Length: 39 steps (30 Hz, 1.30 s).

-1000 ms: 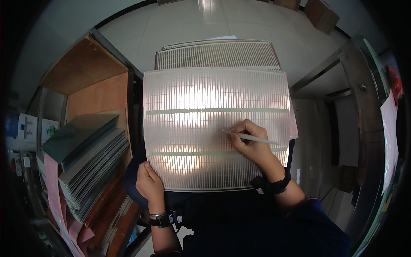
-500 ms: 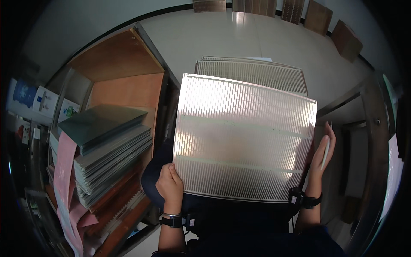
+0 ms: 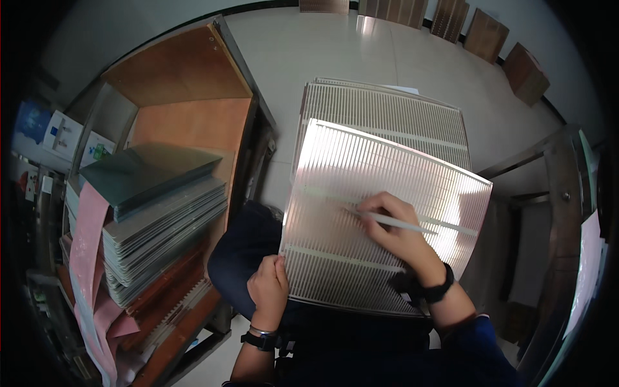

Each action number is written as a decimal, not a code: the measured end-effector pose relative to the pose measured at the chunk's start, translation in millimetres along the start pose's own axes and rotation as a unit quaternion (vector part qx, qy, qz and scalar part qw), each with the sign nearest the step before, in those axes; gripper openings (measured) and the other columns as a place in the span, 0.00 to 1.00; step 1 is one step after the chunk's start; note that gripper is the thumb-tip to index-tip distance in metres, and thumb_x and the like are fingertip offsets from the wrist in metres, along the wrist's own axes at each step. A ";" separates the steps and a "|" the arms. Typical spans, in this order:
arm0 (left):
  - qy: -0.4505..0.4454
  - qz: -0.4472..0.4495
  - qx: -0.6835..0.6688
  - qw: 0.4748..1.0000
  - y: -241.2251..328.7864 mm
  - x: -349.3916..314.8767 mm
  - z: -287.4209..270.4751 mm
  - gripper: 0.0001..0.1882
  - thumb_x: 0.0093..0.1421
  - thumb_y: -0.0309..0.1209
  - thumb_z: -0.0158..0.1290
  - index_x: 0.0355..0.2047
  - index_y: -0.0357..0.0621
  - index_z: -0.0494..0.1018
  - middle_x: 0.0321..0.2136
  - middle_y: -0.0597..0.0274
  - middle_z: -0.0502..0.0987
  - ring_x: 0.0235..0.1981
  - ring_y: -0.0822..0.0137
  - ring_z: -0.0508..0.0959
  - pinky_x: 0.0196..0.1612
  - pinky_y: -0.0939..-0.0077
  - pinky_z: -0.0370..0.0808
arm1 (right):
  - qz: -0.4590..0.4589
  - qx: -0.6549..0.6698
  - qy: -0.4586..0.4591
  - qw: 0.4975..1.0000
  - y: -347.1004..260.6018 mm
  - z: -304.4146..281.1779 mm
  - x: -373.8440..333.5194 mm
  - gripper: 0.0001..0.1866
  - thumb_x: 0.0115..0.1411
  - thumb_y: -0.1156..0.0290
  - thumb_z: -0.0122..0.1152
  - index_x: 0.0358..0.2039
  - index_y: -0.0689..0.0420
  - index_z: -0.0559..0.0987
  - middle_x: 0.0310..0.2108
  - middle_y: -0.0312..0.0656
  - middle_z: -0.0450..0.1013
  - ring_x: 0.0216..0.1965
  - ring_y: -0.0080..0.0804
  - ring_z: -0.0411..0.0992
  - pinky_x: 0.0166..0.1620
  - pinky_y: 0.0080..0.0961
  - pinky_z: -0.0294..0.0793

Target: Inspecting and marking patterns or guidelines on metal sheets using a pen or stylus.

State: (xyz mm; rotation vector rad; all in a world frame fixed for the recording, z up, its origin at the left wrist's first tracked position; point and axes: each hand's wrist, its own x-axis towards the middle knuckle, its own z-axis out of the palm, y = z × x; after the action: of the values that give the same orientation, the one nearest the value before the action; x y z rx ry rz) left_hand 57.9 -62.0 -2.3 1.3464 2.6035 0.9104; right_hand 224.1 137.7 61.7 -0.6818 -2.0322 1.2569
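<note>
A thin, shiny metal panel (image 3: 342,161) with rows of fine slots lies tilted over my lap. My left hand (image 3: 268,284) is closed on its lower left edge, thumb on the upper face. Over the middle of the panel is my right hand (image 3: 393,222), its fingers pinching a slim whitish pen-like tool (image 3: 407,224). The tool's front end points at the panel's surface beside a pale cross band; whether it touches cannot be made out. Just beyond the panel, more slotted panels (image 3: 380,106) of the same sort lean together.
To my left, an open wooden case (image 3: 193,129) on a metal frame holds a stack of grey-green sheets (image 3: 167,213) and pink strips (image 3: 90,226). A dark metal frame (image 3: 554,187) stands at my right. Brown panels (image 3: 485,33) lean along the far wall.
My right hand has come from beside the panel's right edge to above its middle, bringing the tool along. The panel has shifted right and turned slightly clockwise, with my left hand still on its edge.
</note>
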 end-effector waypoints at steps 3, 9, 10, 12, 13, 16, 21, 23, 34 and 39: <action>-0.021 -0.011 0.019 1.000 3.2 5.7 2.1 0.09 0.62 0.30 0.45 0.28 0.40 0.71 0.23 0.50 0.75 0.22 0.51 0.76 0.24 0.64 0.71 | 0.047 -0.010 -0.029 0.998 12.6 10.3 14.6 0.05 0.53 0.73 0.61 0.29 0.59 0.76 0.22 0.37 0.73 0.21 0.21 0.70 0.24 0.17 0.69; 0.007 0.020 0.017 1.000 -2.8 5.6 5.0 0.08 0.61 0.31 0.47 0.27 0.42 0.71 0.18 0.54 0.74 0.18 0.54 0.75 0.20 0.65 0.70 | -0.007 -0.049 -0.061 0.997 27.9 19.7 19.8 0.05 0.51 0.73 0.63 0.27 0.58 0.75 0.20 0.36 0.72 0.19 0.20 0.69 0.22 0.17 0.68; 0.011 0.018 0.016 1.000 -2.3 5.9 6.0 0.08 0.61 0.31 0.47 0.27 0.42 0.71 0.18 0.54 0.74 0.18 0.54 0.75 0.20 0.65 0.69 | -0.029 -0.055 -0.061 0.996 28.2 20.4 21.8 0.05 0.51 0.73 0.63 0.27 0.58 0.76 0.20 0.36 0.72 0.19 0.20 0.70 0.22 0.17 0.68; 0.013 0.018 0.014 1.000 -2.9 6.3 6.2 0.08 0.61 0.31 0.48 0.27 0.42 0.71 0.19 0.54 0.74 0.18 0.54 0.75 0.20 0.65 0.69 | -0.048 -0.062 -0.058 0.995 27.8 21.9 23.1 0.05 0.51 0.73 0.64 0.27 0.58 0.76 0.20 0.36 0.73 0.19 0.21 0.70 0.22 0.16 0.68; 0.014 0.013 0.010 1.000 -3.3 5.8 6.5 0.08 0.61 0.31 0.48 0.27 0.42 0.71 0.19 0.54 0.74 0.18 0.54 0.75 0.20 0.65 0.69 | -0.040 -0.063 -0.062 0.995 26.7 22.0 23.7 0.05 0.51 0.73 0.64 0.27 0.58 0.76 0.20 0.36 0.73 0.19 0.21 0.70 0.22 0.16 0.68; 0.018 0.010 0.001 1.000 -2.9 6.6 6.8 0.08 0.61 0.30 0.48 0.26 0.42 0.71 0.19 0.54 0.74 0.18 0.54 0.75 0.20 0.65 0.69 | 0.001 -0.041 -0.051 0.998 27.3 24.0 23.1 0.04 0.51 0.73 0.64 0.27 0.58 0.77 0.21 0.37 0.74 0.19 0.21 0.71 0.22 0.16 0.69; 0.029 0.020 -0.004 0.999 -3.4 8.2 7.0 0.08 0.61 0.30 0.48 0.27 0.42 0.71 0.19 0.53 0.74 0.18 0.54 0.75 0.20 0.65 0.69 | 0.038 -0.023 -0.045 0.998 25.3 23.2 24.1 0.04 0.52 0.74 0.63 0.27 0.59 0.76 0.21 0.36 0.74 0.20 0.19 0.70 0.22 0.15 0.69; 0.019 0.019 0.002 1.000 -3.9 7.5 7.1 0.07 0.61 0.30 0.48 0.27 0.41 0.72 0.19 0.53 0.74 0.18 0.54 0.75 0.20 0.65 0.70 | -0.006 -0.043 -0.055 0.998 26.7 23.2 23.4 0.04 0.53 0.74 0.63 0.27 0.60 0.76 0.21 0.36 0.73 0.19 0.17 0.70 0.22 0.14 0.68; 0.029 0.027 0.003 0.999 -2.8 6.9 7.2 0.08 0.61 0.30 0.48 0.26 0.41 0.71 0.19 0.54 0.74 0.18 0.53 0.75 0.20 0.65 0.69 | 0.018 -0.040 -0.024 0.999 22.7 22.2 24.7 0.05 0.53 0.73 0.63 0.29 0.60 0.76 0.22 0.37 0.74 0.21 0.19 0.71 0.25 0.16 0.70; 0.027 0.028 0.007 0.999 -1.8 8.5 6.1 0.08 0.60 0.30 0.48 0.26 0.41 0.71 0.19 0.54 0.74 0.18 0.53 0.75 0.21 0.65 0.70 | 0.049 -0.026 -0.046 0.997 23.9 23.5 25.6 0.05 0.54 0.74 0.63 0.28 0.60 0.75 0.25 0.36 0.74 0.21 0.15 0.68 0.24 0.13 0.67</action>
State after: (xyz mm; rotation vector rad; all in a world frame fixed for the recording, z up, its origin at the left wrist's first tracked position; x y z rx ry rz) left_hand 53.4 -53.4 -6.6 1.4237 2.6296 0.9513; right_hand 192.0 152.1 38.6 -0.7680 -2.1347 1.3173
